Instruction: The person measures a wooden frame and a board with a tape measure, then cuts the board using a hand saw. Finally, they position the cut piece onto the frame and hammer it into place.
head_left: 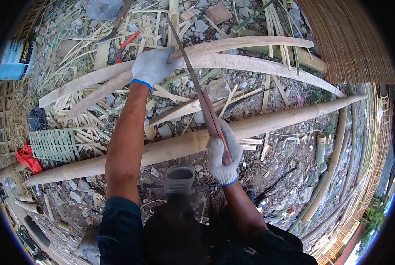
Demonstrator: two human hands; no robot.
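Observation:
My left hand (152, 66), in a white glove, reaches far forward and grips a long split bamboo plank (250, 64) that curves across the ground. My right hand (223, 154), also gloved, is closed on the wooden handle of a long machete (197, 84). Its blade runs up and forward, crossing the bamboo plank beside my left hand. A second split plank (259, 42) lies just beyond the first. A thick whole bamboo pole (285, 118) stretches across under my right hand.
Gravel, bamboo strips and offcuts (87, 137) cover the ground. A woven bamboo panel (52, 145) and a red cloth (27, 157) lie at left. A woven mat (347, 39) stands at the upper right, more poles (334, 176) lie at right. My grey boot (179, 179) is below.

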